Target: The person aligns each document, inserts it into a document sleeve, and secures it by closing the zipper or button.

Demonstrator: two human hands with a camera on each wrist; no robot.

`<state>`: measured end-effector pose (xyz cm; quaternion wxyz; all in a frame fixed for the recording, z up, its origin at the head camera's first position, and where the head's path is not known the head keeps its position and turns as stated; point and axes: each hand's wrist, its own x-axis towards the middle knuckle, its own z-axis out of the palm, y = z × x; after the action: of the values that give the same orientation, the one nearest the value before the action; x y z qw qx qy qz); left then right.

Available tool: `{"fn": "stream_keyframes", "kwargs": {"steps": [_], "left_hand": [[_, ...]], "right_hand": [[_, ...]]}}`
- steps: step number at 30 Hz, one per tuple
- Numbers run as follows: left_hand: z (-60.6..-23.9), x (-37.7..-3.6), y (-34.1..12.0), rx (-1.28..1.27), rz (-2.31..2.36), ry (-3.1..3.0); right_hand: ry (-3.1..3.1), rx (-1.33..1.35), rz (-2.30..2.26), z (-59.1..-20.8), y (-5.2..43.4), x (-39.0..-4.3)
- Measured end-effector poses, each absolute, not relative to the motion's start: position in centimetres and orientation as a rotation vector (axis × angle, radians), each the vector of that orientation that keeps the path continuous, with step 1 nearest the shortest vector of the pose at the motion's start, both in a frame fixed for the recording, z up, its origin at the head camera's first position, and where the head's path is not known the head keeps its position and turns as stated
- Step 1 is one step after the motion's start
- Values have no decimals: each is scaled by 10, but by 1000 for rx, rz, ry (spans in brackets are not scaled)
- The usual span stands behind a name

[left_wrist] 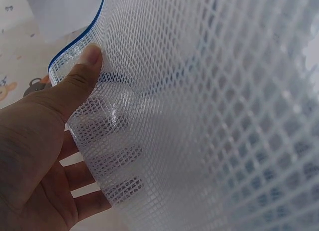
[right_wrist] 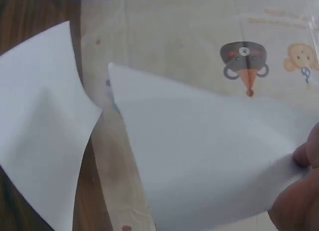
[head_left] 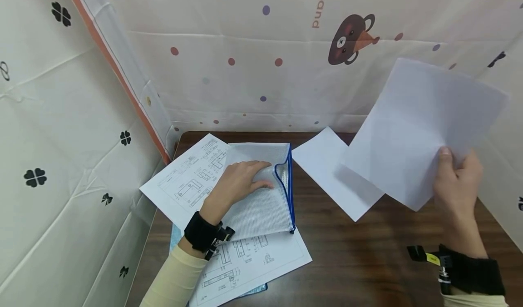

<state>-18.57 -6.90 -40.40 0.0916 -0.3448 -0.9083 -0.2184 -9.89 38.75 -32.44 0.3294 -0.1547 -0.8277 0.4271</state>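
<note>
A translucent mesh zipper bag [head_left: 257, 218] with blue edging stands out in the middle of the head view, over printed drawing sheets. My left hand [head_left: 237, 182] grips it near its open-looking side: in the left wrist view the thumb [left_wrist: 82, 74] lies on the near face, and the fingers show through the mesh behind. On the right, my right hand [head_left: 457, 184] pinches a blank white sheet of paper [head_left: 408, 125] between thumb and fingers, raised above the table. A lower corner of this sheet overlaps another white sheet [head_left: 323, 161] lying on the table.
Sheets with technical drawings [head_left: 184, 180] spread under and around the bag. Beneath them a light blue item [head_left: 256, 290] peeks out. The dark wooden table [head_left: 327, 261] is bordered behind and at the sides by printed cloth [head_left: 229, 84].
</note>
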Motion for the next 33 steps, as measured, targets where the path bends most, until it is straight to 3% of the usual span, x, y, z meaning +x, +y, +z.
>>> {"fn": "stream_keyframes", "kwargs": {"steps": [6,13,33], "left_hand": [[-405,-186,-69,-1033,-646,-2690],[-405,-186,-69,-1031,-636,-2685],[-405,-187,-69,-1027,-633,-2690]], "right_hand": [[-1942,-494,1642,-317,391,-97],[-1586,-283,2081,-318,397,-98],[-1962,-586,2124,-315,406,-91]]}}
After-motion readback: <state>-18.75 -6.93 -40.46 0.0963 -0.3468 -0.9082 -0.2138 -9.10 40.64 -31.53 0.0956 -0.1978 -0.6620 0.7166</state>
